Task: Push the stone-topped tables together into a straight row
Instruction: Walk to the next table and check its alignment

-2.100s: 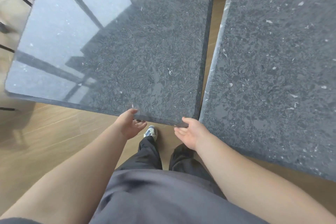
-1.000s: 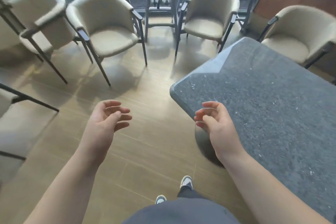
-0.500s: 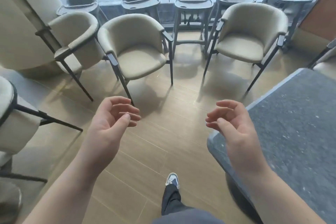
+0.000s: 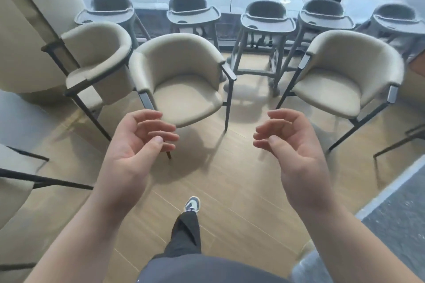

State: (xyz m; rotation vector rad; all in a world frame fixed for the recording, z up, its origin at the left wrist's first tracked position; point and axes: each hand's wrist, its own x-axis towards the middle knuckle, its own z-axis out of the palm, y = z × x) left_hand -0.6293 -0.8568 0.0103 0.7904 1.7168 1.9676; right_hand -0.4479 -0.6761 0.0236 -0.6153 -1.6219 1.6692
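Single head-worn view, forward and down over floor (image 4: 230,181)

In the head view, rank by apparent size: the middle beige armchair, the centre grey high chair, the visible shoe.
1. Middle beige armchair.
2. Centre grey high chair, though it stands farther from the camera, so true size is unsure.
3. Shoe.

Only a corner of the stone-topped table (image 4: 400,211) shows, the rest cut off by the right and bottom edges. The left hand (image 4: 135,145) hides one front leg of the middle beige chair (image 4: 181,85). A chair (image 4: 13,188) at the left edge shows only partly. The high chairs (image 4: 266,18) by the window are blurred.
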